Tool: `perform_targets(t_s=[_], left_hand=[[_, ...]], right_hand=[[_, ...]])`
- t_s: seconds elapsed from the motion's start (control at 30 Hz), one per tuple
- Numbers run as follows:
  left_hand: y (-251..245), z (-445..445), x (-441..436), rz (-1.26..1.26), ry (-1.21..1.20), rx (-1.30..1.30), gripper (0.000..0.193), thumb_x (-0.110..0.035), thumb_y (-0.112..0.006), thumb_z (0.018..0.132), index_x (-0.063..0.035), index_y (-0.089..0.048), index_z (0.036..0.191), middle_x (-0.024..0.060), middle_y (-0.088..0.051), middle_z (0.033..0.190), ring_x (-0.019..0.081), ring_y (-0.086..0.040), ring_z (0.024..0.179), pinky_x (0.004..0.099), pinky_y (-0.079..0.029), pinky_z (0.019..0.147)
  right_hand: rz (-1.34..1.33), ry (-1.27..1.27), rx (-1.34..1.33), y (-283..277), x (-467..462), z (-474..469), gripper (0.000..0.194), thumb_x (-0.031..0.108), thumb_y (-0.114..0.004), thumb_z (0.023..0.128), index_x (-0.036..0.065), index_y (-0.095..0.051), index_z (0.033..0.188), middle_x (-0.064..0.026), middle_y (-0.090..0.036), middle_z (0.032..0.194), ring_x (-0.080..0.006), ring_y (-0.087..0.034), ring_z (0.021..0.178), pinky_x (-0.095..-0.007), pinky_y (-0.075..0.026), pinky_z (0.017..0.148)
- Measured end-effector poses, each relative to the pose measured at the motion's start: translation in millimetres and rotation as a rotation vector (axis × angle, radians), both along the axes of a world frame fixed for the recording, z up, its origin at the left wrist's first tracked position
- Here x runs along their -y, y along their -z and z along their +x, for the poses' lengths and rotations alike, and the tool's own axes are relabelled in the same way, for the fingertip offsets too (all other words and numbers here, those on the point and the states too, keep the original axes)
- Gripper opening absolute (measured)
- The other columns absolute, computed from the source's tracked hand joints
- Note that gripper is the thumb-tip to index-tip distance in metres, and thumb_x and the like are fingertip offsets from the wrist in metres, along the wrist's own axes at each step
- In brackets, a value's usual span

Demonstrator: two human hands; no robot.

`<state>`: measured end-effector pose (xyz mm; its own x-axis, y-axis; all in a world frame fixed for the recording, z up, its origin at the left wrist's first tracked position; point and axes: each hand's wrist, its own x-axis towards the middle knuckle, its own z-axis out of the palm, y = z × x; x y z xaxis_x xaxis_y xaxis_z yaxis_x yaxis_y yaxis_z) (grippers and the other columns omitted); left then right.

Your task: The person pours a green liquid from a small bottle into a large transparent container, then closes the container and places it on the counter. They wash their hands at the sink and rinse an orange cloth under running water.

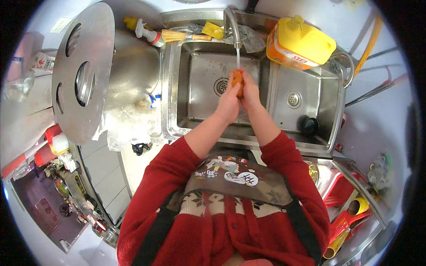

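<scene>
Water from the curved metal faucet (234, 31) runs down onto an orange object (237, 81) that looks like a carrot, mostly covered by fingers. My left hand (229, 103) grips it from the left side. From the other side, my right hand (250, 91) wraps around it as well. Both hands are over the left basin (203, 106) of a stainless steel double sink, above the basin floor. The drain strainer (222, 87) shows just left of my hands.
Behind the basin lie a bamboo brush (181, 36), a yellow sponge (213, 30) and a spray bottle (149, 35). A large yellow detergent jug (296, 43) stands on the sink's back right. A small black bowl (310, 126) sits in the right basin (303, 83). A big metal disc with holes (85, 43) leans at left.
</scene>
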<state>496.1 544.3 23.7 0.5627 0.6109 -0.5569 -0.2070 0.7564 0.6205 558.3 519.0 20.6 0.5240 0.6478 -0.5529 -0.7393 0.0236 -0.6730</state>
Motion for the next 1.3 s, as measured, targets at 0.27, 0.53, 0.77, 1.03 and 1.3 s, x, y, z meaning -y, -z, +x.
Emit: perform_targets(t_s=[0.27,0.53,0.77,1.03,1.3], left_hand=[[-10.0,15.3,-40.0,-0.272,0.017,0.132,0.042,-0.035,-0.034,0.107,-0.0086,-0.050,0.135,0.0052,-0.057,0.130,0.0223,-0.051,0.121,0.0393,-0.040,0.105],[9.2,8.7,-63.2,-0.278,-0.077,0.097,0.039,-0.033,-0.040,0.105,-0.0086,-0.050,0.134,0.0087,-0.052,0.137,0.0259,-0.050,0.125,0.0425,-0.036,0.110],[49.8,7.2,-59.4,-0.385,-0.086,0.259,0.035,-0.024,-0.050,0.102,-0.0067,-0.048,0.132,0.0138,-0.052,0.132,0.0314,-0.050,0.123,0.0484,-0.037,0.110],[58.3,44.9,-83.9,-0.286,-0.154,-0.018,0.025,-0.008,-0.054,0.097,-0.0049,-0.047,0.120,0.0142,-0.061,0.110,0.0311,-0.065,0.096,0.0455,-0.057,0.083],[18.7,-2.8,-35.9,-0.031,-0.057,-0.191,0.054,-0.017,-0.056,0.097,-0.0089,-0.037,0.147,0.0104,-0.053,0.133,0.0226,-0.056,0.113,0.0373,-0.049,0.092]], right_hand=[[-0.062,0.024,0.110,-1.9,-25.4,19.9,0.038,0.023,-0.042,0.106,0.007,-0.046,0.140,-0.0067,-0.058,0.126,-0.0182,-0.055,0.112,-0.0314,-0.044,0.097],[0.021,0.069,-0.205,36.3,-23.9,10.6,0.035,0.025,-0.048,0.103,0.003,-0.053,0.129,-0.0089,-0.057,0.127,-0.0241,-0.057,0.114,-0.0393,-0.044,0.101],[-0.081,0.217,-0.559,81.0,-23.8,54.3,0.026,0.017,-0.041,0.104,0.000,-0.052,0.120,-0.0135,-0.059,0.120,-0.0306,-0.057,0.112,-0.0467,-0.044,0.103],[-0.112,0.005,-0.098,52.9,-29.7,35.3,0.030,0.027,-0.057,0.099,0.002,-0.054,0.116,-0.0081,-0.061,0.108,-0.0191,-0.059,0.099,-0.0349,-0.048,0.082],[-0.013,0.083,0.006,34.9,-28.0,-21.2,0.032,0.016,-0.049,0.096,0.001,-0.059,0.123,-0.0096,-0.063,0.111,-0.0193,-0.060,0.100,-0.0316,-0.048,0.088]])
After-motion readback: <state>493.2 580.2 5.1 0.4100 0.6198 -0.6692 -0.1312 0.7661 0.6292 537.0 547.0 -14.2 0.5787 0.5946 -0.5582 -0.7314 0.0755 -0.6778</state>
